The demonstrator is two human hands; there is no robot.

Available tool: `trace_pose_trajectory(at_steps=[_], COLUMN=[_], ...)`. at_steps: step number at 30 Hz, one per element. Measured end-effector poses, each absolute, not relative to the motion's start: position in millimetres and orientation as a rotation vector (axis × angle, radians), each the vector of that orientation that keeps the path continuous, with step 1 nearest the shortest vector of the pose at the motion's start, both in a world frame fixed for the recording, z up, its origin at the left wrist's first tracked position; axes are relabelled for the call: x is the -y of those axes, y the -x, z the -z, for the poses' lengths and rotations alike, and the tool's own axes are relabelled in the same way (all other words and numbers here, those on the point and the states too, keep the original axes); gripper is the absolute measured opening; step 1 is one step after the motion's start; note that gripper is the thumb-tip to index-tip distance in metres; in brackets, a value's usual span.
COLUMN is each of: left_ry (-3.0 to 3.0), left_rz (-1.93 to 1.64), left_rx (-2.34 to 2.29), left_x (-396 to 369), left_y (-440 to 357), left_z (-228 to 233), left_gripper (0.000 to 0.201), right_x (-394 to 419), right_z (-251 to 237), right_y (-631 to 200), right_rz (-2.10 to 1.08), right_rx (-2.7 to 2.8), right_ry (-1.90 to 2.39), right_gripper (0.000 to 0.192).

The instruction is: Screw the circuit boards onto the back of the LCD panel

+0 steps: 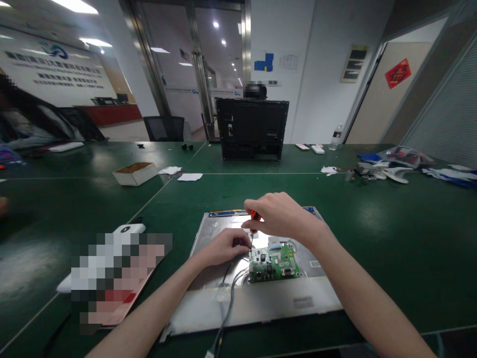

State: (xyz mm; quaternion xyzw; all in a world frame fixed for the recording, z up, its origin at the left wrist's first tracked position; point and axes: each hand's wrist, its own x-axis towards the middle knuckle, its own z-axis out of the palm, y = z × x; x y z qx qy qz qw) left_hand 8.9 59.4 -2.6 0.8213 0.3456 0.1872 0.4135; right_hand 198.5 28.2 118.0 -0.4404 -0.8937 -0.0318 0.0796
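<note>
My right hand (278, 214) is closed around the red and black handle of a screwdriver (255, 222). The screwdriver stands nearly upright, its tip down at the upper left corner of a green circuit board (274, 263). Close to that tip, my left hand (231, 243) has its thumb and fingers pinched together; what lies between them, if anything, is hidden. The board sits on the silver metal back of a flat display panel (316, 283), which lies on the table. Grey cables (231, 298) run from the board's left side over the panel's near edge.
A black monitor housing (255, 129) stands at the back, with a person partly behind it. A white open box (136, 174) and papers lie back left. Left of the panel are a white device (128, 228) and a pink item. A bottle (336, 137) and plastic bags stand back right.
</note>
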Motion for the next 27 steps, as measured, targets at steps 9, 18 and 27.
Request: trace_pose_trajectory(at_steps=[9,18,27], left_ry=[-2.05,-2.08,-2.083], left_rz=[-0.489,-0.46,-0.467], left_rx=[-0.867,-0.887,-0.884], left_x=[-60.3,-58.9,-59.7], left_y=[-8.9,-8.8,-8.8], left_z=[3.5,1.7,3.0], left_gripper=[0.005,0.004,0.005], right_x=[-23.3,-26.2,-23.1], right_z=[-118.7,-117.4,-119.3], right_y=[-202.0,-198.2,-199.9], right_rz=[-0.045,0.022,-0.005], right_rx=[2.705,2.694,2.699], right_ry=[1.155,1.23,1.181], right_gripper=[0.017,0.012,0.016])
